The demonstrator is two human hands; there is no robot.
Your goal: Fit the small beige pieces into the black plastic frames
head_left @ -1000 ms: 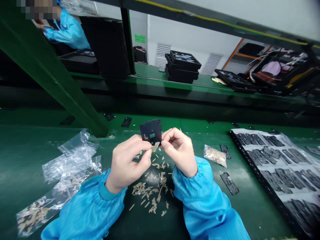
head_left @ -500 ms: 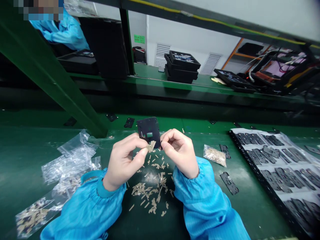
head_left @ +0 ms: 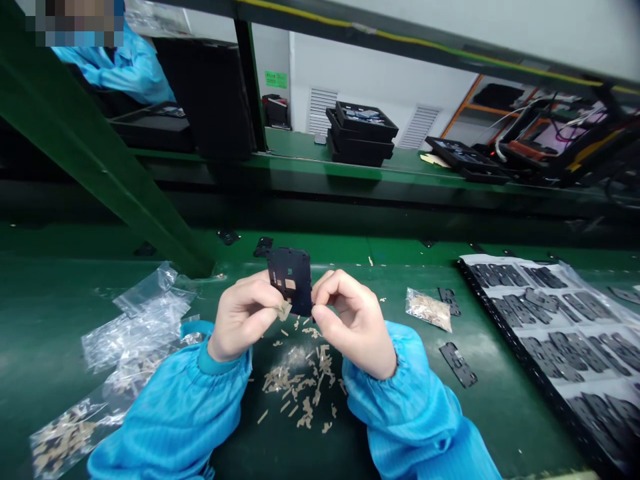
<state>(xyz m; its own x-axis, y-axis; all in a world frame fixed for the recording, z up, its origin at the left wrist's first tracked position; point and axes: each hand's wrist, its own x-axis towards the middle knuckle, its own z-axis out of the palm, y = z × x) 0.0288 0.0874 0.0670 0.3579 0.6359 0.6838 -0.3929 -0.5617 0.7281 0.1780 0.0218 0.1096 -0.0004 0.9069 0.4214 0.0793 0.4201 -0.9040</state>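
A thin black plastic plate [head_left: 291, 283] with square cut-outs is held up in front of me, tilted, between both hands. My right hand [head_left: 353, 320] pinches its lower right corner between thumb and forefinger. At the plate's lower left, my left hand [head_left: 247, 312] is closed on a few small beige strips [head_left: 285, 310]; whether its hidden fingers also grip the plate, I cannot tell. Below the hands, many loose beige strips [head_left: 305, 383] lie scattered on the green bench [head_left: 390, 433].
Left of my arm lie clear plastic bags [head_left: 137, 327], one with beige pieces. On the right are a small bag of beige pieces [head_left: 429, 309], a loose black part [head_left: 459, 365] and a tray [head_left: 500, 340] of black parts. A green post [head_left: 110, 160] slants at left; a co-worker in blue [head_left: 135, 70] sits beyond.
Both hands and the plate have shifted slightly left and down in view. The plate has turned, and the beige strips in my left hand now sit at its lower left edge.
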